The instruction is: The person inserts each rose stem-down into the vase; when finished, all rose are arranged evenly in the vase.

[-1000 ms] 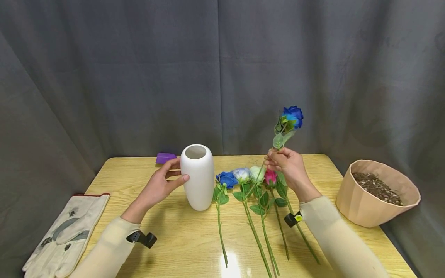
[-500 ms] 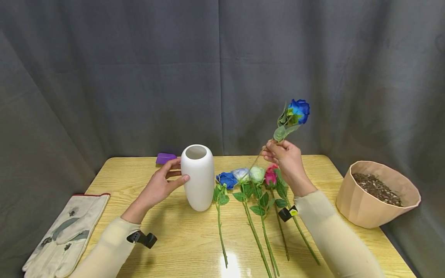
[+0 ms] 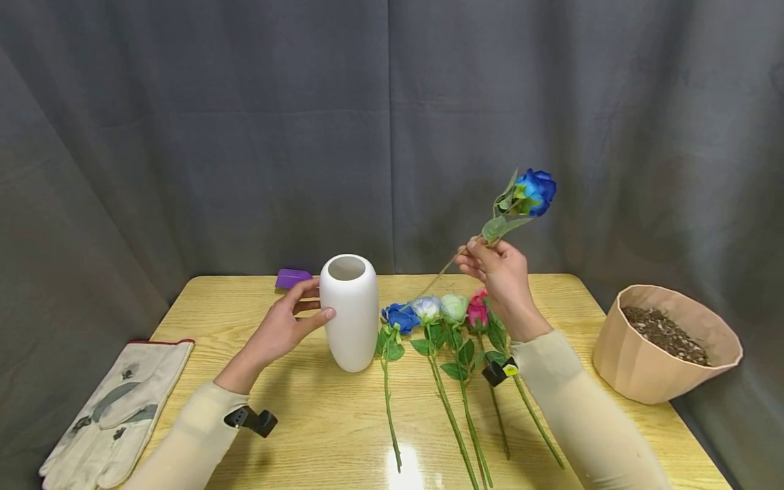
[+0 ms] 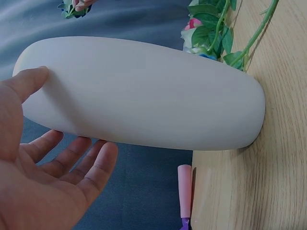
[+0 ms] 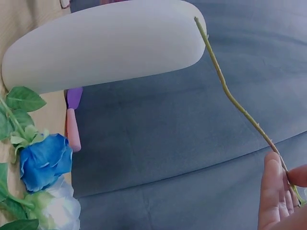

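Observation:
A tall white vase (image 3: 350, 320) stands upright left of the table's middle. My left hand (image 3: 284, 327) holds it near the top, thumb and fingers on opposite sides; the left wrist view shows the thumb (image 4: 33, 81) on its wall. My right hand (image 3: 505, 282) pinches the stem of a blue rose (image 3: 535, 193) just below its leaves. Its bloom tilts up and right, and the bare stem (image 5: 240, 109) points down and left toward the vase. Beneath it lie several roses, among them a blue one (image 3: 400, 318), a pale green one (image 3: 454, 307) and a pink one (image 3: 478, 309).
A peach flowerpot (image 3: 631, 354) holding soil (image 3: 664, 333) stands at the right edge. White work gloves (image 3: 116, 412) lie at the left edge. Behind the vase is a purple trowel (image 3: 292, 278) with a pink handle (image 5: 73, 129). Dark curtains (image 3: 275, 136) surround the table.
My right hand has risen and moved a little left. The held rose has tipped, its bloom going up and right, its stem swinging left toward the vase. My left hand stays on the vase.

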Demonstrator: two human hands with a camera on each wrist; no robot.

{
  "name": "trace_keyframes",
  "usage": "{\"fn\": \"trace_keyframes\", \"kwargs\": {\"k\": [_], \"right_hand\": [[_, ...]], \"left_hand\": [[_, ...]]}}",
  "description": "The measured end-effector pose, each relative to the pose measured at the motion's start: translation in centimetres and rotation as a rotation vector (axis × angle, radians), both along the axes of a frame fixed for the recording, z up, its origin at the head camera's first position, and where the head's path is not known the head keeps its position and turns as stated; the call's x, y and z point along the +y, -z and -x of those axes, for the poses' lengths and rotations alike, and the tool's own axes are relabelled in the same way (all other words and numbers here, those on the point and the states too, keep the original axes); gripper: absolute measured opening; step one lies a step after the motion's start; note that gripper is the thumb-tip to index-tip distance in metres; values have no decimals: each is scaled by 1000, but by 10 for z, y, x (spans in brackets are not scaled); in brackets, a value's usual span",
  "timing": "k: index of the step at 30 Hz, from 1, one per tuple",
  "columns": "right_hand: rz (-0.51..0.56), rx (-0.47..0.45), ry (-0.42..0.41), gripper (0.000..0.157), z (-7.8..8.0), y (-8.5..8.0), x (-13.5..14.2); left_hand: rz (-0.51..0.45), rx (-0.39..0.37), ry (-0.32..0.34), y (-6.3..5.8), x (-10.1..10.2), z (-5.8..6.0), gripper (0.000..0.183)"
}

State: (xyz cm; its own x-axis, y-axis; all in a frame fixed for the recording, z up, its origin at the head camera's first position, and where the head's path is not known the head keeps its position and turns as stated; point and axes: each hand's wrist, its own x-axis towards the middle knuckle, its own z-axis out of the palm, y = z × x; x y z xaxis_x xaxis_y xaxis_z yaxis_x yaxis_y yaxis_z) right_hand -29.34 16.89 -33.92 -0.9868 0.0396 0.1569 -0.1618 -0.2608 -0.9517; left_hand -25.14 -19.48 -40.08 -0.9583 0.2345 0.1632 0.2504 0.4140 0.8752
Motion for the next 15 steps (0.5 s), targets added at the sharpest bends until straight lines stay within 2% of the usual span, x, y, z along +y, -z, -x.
{"fn": "trace_keyframes", "kwargs": {"k": [7, 15], "right_hand": [[101, 36, 6, 17, 1, -4, -3], [161, 64, 22, 18, 1, -6, -8]], "left_hand": [[5, 3, -5, 0, 0, 0, 68], [3, 8, -4, 0, 1, 0, 67]]}}
